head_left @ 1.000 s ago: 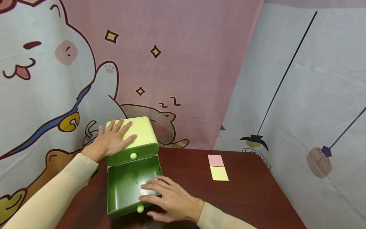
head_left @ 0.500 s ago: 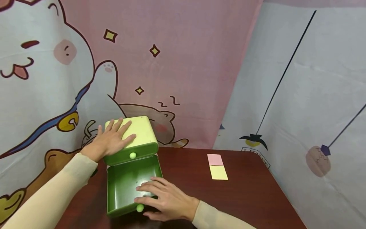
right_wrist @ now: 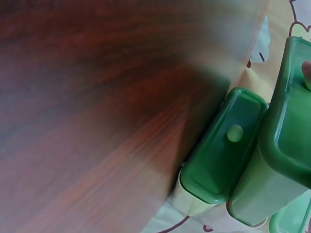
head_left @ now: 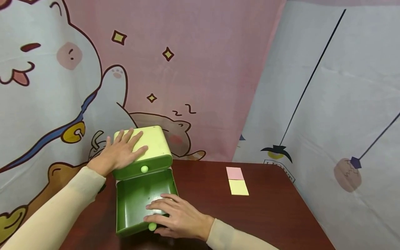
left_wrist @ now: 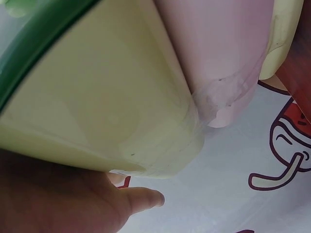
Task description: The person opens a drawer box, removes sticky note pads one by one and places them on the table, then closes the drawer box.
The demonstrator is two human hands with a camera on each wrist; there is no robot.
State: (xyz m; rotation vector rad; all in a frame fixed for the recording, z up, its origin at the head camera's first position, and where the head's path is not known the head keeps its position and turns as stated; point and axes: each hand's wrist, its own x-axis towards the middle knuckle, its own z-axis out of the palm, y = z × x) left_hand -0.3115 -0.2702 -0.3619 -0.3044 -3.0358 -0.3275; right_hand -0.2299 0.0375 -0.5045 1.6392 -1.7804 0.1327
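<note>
A small drawer cabinet with a pale yellow top (head_left: 154, 142) and green drawer fronts stands at the left of the table. My left hand (head_left: 120, 152) rests on that top, fingers spread; its thumb side shows low in the left wrist view. Below the top drawer front (head_left: 162, 163), a green drawer (head_left: 134, 199) is pulled out, with nothing seen inside. Over its front edge reaches my right hand (head_left: 182, 217), fingers extended, index fingertip and thumb on either side of a light green knob (head_left: 152, 226). In the right wrist view a fingertip (right_wrist: 307, 72) lies at a knob.
Pink (head_left: 234, 173) and yellow (head_left: 239, 187) sticky-note pads lie side by side on the dark brown table (head_left: 265, 215), right of the cabinet. A lower drawer (right_wrist: 218, 155) is closed in the right wrist view. A printed cloth (head_left: 200, 52) hangs behind.
My right hand has moved a little left, bringing its index finger and thumb closer around the knob. My left hand stays on the cabinet top; the drawer has not visibly moved.
</note>
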